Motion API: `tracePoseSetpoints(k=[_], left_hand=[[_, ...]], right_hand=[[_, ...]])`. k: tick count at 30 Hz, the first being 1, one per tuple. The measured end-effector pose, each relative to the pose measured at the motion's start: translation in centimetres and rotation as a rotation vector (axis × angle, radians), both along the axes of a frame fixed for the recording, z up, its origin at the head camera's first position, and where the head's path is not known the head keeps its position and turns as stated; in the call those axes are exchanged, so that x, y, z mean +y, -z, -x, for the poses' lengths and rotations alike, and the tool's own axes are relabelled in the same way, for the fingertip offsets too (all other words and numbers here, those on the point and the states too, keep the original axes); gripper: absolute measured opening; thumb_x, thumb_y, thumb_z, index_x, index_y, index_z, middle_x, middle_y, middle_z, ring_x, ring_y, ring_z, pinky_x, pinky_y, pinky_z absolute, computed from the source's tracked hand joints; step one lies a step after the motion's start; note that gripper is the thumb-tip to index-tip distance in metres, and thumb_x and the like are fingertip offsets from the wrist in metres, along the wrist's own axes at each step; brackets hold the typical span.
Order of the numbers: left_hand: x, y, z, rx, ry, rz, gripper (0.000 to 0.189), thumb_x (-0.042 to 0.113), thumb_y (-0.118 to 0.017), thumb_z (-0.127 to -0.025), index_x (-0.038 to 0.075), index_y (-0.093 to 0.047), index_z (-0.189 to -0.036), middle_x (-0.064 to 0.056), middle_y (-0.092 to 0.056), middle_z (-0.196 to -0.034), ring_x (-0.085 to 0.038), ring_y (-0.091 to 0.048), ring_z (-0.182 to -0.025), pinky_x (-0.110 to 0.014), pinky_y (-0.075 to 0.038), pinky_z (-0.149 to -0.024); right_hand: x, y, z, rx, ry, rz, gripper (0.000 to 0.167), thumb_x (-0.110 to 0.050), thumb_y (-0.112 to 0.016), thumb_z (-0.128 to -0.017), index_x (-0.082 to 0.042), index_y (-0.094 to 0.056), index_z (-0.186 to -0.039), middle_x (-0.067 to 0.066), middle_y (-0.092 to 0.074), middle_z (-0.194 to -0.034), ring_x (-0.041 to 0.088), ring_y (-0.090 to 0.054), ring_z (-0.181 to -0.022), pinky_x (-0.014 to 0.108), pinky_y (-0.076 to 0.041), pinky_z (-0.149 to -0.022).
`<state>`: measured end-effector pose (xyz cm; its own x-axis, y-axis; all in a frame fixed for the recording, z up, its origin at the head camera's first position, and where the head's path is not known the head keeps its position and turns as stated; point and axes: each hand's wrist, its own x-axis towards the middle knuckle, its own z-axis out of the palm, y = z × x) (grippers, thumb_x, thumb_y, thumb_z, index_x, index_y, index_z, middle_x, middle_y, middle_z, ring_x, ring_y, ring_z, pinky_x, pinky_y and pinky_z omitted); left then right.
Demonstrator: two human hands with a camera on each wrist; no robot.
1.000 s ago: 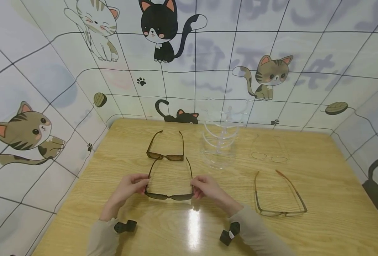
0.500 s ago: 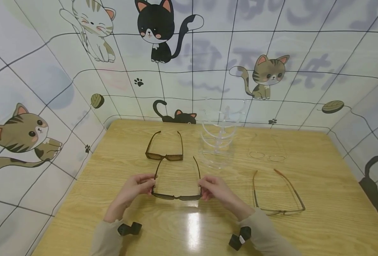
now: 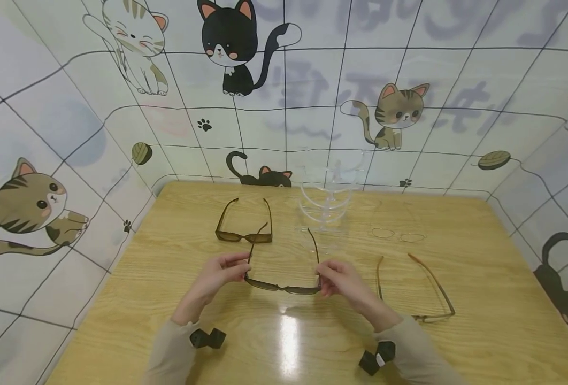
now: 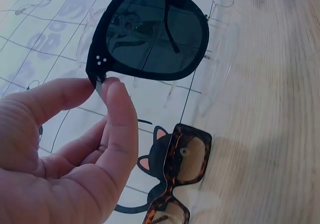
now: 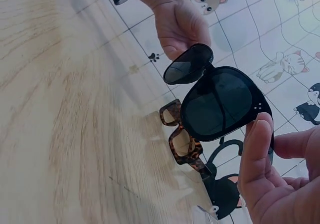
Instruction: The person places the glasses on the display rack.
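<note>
Black sunglasses (image 3: 284, 289) with dark lenses are held above the table, temples unfolded and pointing to the back. My left hand (image 3: 221, 275) pinches the left temple near its hinge between thumb and fingers. On the other side my right hand (image 3: 344, 280) pinches the right temple the same way. The left wrist view shows a dark lens (image 4: 155, 33) with small white dots at the frame's corner. Behind them, tortoiseshell sunglasses (image 3: 243, 237) lie unfolded on the table. A clear tiered display stand (image 3: 326, 206) stands at the back, just beyond the right temple tip.
Brown-framed eyeglasses (image 3: 433, 315) lie unfolded on the wooden table (image 3: 135, 299) to the right, partly covered by my right forearm. Thin wire-rimmed glasses (image 3: 399, 235) lie behind them. A cat-patterned wall covering (image 3: 313, 123) borders the table's back and sides.
Both hands have carried the black sunglasses to the right and slightly toward the back, so the right temple now reaches in front of the clear stand. The other glasses have stayed put.
</note>
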<state>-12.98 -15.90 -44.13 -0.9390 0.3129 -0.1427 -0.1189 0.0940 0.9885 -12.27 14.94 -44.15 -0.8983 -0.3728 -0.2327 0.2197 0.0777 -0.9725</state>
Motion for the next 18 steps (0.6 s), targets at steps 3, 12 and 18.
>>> tracePoseSetpoints(k=[3, 12, 18], left_hand=[[0.7, -0.1, 0.3, -0.011, -0.020, -0.008, 0.048, 0.006, -0.063, -0.088, -0.015, -0.047, -0.128, -0.016, -0.063, -0.100, -0.010, -0.062, -0.073, -0.029, -0.056, -0.073], [2.9, -0.3, 1.3, -0.036, -0.057, -0.042, 0.043, 0.003, -0.063, -0.088, -0.013, -0.051, -0.125, -0.021, -0.063, -0.103, -0.011, -0.063, -0.074, -0.028, -0.056, -0.072], [4.2, -0.2, 2.0, -0.040, -0.069, -0.052, 0.040, 0.001, -0.061, -0.089, -0.015, -0.051, -0.124, -0.017, -0.065, -0.102, -0.011, -0.063, -0.072, -0.035, -0.056, -0.076]], right_hand=[[0.5, -0.1, 0.0, -0.001, 0.015, 0.007, 0.027, -0.017, -0.051, -0.097, 0.010, -0.056, -0.098, 0.001, -0.054, -0.068, 0.010, -0.055, -0.056, 0.023, -0.052, -0.055], [2.1, -0.5, 0.1, -0.016, 0.089, -0.028, 0.033, -0.020, -0.053, -0.097, 0.012, -0.054, -0.103, 0.001, -0.055, -0.070, 0.010, -0.055, -0.057, 0.023, -0.052, -0.055], [3.2, -0.3, 0.4, 0.003, 0.092, -0.043, 0.035, -0.022, -0.052, -0.097, 0.012, -0.054, -0.105, 0.001, -0.056, -0.071, 0.010, -0.056, -0.059, 0.024, -0.053, -0.057]])
